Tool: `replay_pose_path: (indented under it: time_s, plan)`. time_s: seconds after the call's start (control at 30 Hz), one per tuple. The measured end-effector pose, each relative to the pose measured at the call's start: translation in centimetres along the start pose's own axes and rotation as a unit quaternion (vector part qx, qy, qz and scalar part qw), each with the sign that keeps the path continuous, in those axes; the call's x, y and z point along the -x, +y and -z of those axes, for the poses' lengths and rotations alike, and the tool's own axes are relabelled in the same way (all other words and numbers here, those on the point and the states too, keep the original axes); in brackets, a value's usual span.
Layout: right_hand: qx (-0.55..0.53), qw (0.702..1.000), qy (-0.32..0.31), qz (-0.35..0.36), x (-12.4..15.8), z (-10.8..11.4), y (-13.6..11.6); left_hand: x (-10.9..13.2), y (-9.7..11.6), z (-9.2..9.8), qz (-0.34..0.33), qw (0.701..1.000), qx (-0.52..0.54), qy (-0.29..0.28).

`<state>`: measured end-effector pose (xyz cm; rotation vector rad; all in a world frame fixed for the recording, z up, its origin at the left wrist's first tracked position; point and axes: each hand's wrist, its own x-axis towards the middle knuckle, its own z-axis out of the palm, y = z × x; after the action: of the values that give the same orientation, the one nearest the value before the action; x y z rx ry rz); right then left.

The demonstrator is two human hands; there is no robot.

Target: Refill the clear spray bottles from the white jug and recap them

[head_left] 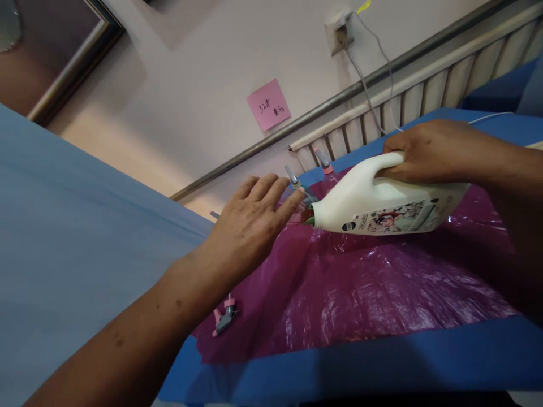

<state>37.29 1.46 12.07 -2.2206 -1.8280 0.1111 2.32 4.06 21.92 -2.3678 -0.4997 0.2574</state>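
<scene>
My right hand (428, 150) is wrapped round the handle of a white jug (382, 203) with a flowered label, tipped on its side with its green spout pointing left. My left hand (250, 223) lies with its fingers stretched out just left of the spout, its fingertips near a small container (299, 212) that it mostly hides. Both are over a magenta plastic sheet (360, 288) spread on a blue table (382, 362).
Two small spray bottles (326, 167) stand behind the jug's spout. A grey and pink spray head (224, 319) lies at the sheet's left edge. A pink note (268, 104) sticks on the wall, beside a rail and a socket with cables (339, 31).
</scene>
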Motion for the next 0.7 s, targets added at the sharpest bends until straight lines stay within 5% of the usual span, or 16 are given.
replay_pose_path:
  time_s: [0.37,0.7]
  plan:
    - [-0.024,1.000,0.006,-0.012,-0.5,-0.2,1.5,-0.3,-0.4,0.4,0.005,1.000,0.001,0.001]
    - [-0.072,0.997,0.030,-0.019,-0.6,-0.6,2.4,0.6,-1.0,-0.5,0.083,0.996,0.036,0.013]
